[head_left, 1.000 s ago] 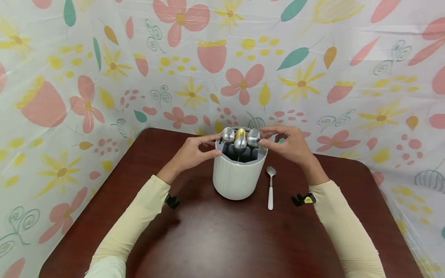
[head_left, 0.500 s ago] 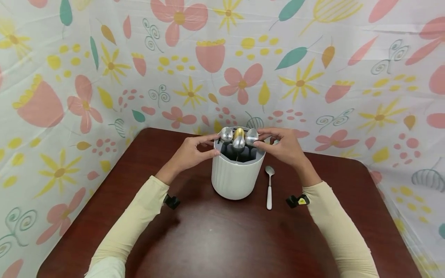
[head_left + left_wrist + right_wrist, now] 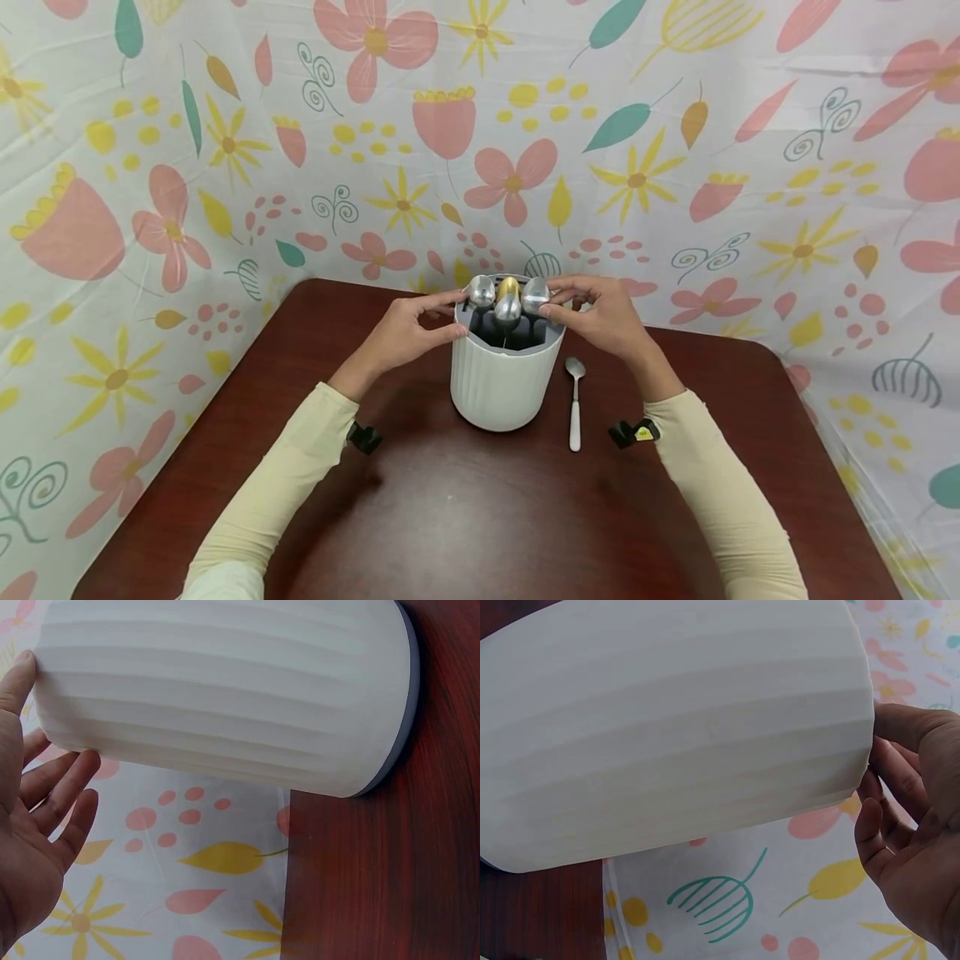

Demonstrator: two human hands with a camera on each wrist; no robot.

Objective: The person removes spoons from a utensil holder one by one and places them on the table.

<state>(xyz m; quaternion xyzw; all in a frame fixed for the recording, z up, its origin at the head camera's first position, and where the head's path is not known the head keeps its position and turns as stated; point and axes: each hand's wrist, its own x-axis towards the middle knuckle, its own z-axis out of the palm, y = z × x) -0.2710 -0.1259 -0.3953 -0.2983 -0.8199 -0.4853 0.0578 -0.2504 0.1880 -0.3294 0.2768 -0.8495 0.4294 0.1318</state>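
Note:
A white ribbed utensil holder (image 3: 501,387) stands upright on the table. Several spoons rest bowl-up in its top: silver ones at left (image 3: 482,292), front centre (image 3: 507,307) and right (image 3: 536,297), with a golden one (image 3: 508,287) behind. At the holder's left rim, my left hand (image 3: 393,337) touches with spread thumb and fingertips. My right hand (image 3: 607,317) is at the right rim, its thumb tip against the right spoon's bowl in the head view; whether it pinches that spoon I cannot tell. In the right wrist view the fingers (image 3: 891,776) are loosely bent by the rim.
On the dark brown table (image 3: 442,517), a spoon with a white handle (image 3: 574,417) lies right of the holder. A flower-printed cloth (image 3: 300,150) hangs close behind the table and along its sides.
My right thumb and fingers have moved slightly inward over the right spoon. The left hand stays at the rim. The whole head view has shifted a little.

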